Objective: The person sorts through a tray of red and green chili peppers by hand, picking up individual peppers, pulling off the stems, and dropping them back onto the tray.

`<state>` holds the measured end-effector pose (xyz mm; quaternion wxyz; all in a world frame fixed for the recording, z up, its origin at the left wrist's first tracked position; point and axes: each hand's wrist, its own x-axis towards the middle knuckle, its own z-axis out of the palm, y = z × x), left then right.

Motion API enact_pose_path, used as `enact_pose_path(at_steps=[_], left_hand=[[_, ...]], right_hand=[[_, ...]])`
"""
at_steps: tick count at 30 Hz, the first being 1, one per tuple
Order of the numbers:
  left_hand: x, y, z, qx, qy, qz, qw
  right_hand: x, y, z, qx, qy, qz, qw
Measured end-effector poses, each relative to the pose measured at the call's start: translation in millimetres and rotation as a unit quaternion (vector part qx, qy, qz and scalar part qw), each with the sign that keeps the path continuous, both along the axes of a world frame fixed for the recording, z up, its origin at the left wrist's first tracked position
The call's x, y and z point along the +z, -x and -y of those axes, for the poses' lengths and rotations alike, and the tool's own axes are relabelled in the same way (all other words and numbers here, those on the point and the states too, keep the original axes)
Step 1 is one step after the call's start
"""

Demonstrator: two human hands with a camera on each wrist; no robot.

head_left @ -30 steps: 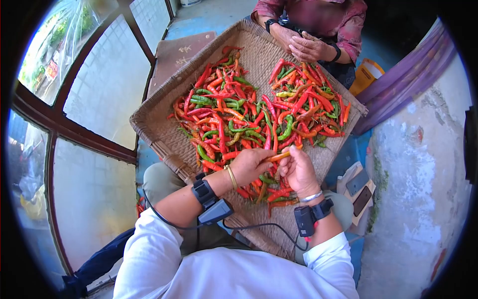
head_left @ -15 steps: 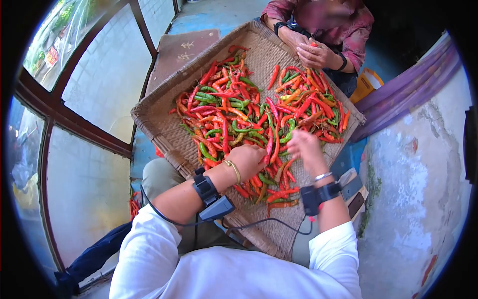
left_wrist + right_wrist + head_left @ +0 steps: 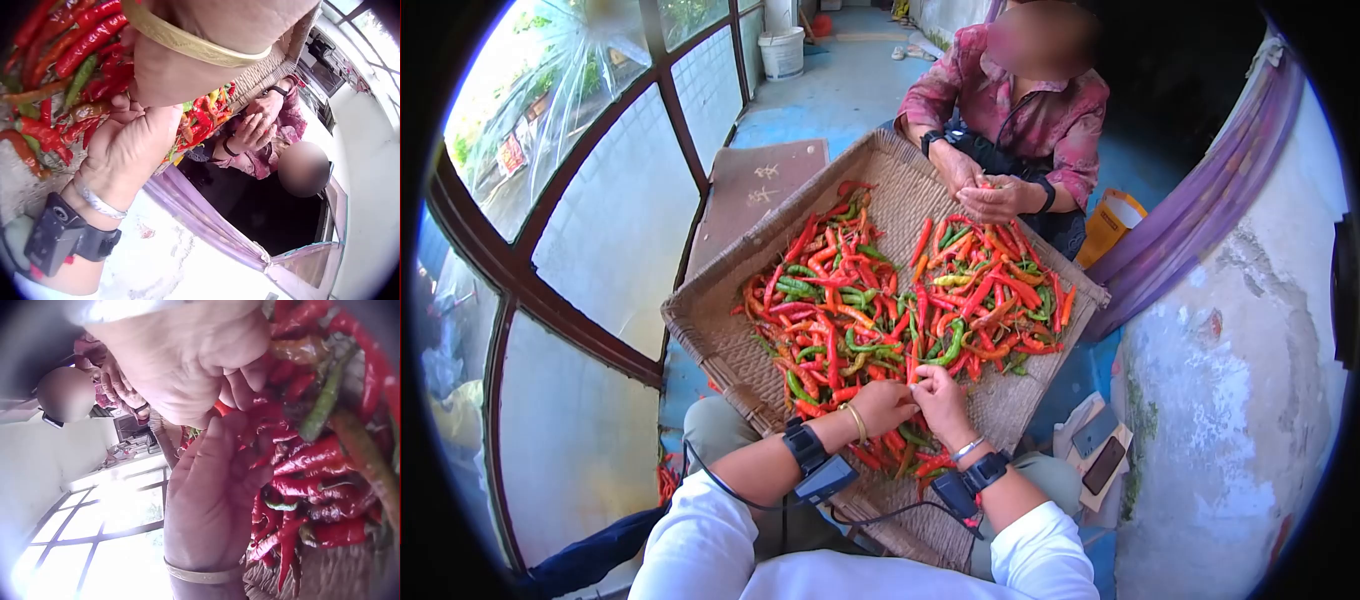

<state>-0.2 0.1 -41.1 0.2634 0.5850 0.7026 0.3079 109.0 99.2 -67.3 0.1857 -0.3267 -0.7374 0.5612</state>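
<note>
"Status: what has just changed?"

"Half a second ago the right hand point(image 3: 945, 402) was apart from the left hand point(image 3: 882, 408). It is now beside it, and their fingertips meet low over the heap. Judgement: both hands are applied to one spot, so the work calls for the two together."

"Condition of the fingers?"

"Curled inward on both hands. A held pepper cannot be confirmed; the fingertips partly hide one another, and red peppers lie directly behind them in the head view."

"Location of the peppers point(image 3: 832, 350)?"

"Heaped inside the woven tray point(image 3: 715, 305), mostly red, with green and orange ones mixed in."

"Other items near the tray?"

"A second person point(image 3: 1040, 120) sits at the far side, hands point(image 3: 992, 202) together near the rim. Two phones point(image 3: 1104, 465) lie to the right, outside the tray."
</note>
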Motion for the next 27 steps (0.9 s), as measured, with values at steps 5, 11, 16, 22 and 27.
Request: enact_pose_path(at_steps=[5, 11, 16, 22, 27], left_hand=[[15.0, -3.9, 5.1, 0.044, -0.023, 0.147, 0.988], [15.6, 1.6, 8.6, 0.010, -0.009, 0.303, 0.953], [26.0, 5.6, 8.6, 0.084, -0.132, 0.381, 0.911], [26.4, -4.7, 7.0, 0.027, -0.039, 0.361, 0.932], [20.6, -4.8, 13.9, -0.039, 0.018, 0.031, 0.999]], right_hand=[[15.2, -5.5, -6.8, 0.047, 0.108, -0.026, 0.993], [48.7, -9.8, -5.5, 0.162, -0.306, -0.019, 0.938], [54.4, -13.7, -9.5, 0.111, -0.159, -0.028, 0.981], [60.1, -19.0, -7.7, 0.064, 0.210, -0.113, 0.969], [69.0, -21.6, -27.6, 0.030, 0.230, 0.015, 0.973]])
